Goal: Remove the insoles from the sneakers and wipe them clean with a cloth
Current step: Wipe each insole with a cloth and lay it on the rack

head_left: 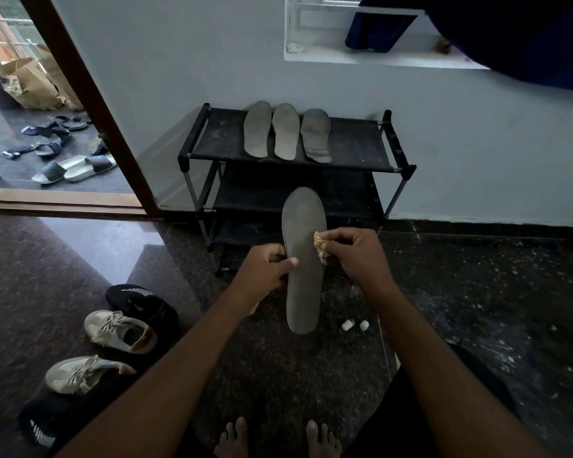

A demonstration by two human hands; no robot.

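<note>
A long grey insole (303,259) is held upright in front of me, toe end up. My left hand (265,276) pinches its left edge near the middle. My right hand (354,256) grips a small crumpled tan cloth (320,244) pressed against the insole's right edge. Three more grey insoles (286,130) lie side by side on the top shelf of a black shoe rack (354,150). Two pale laced sneakers (119,332) (80,375) and a black sneaker (139,300) sit on the floor at my left.
Dark polished stone floor (477,292) all round. Two small white caps (354,324) lie below the insole. An open doorway at left shows slippers (73,168) and paper bags (30,81). My bare feet (275,438) are at the bottom edge. A second black shoe (43,421) lies lower left.
</note>
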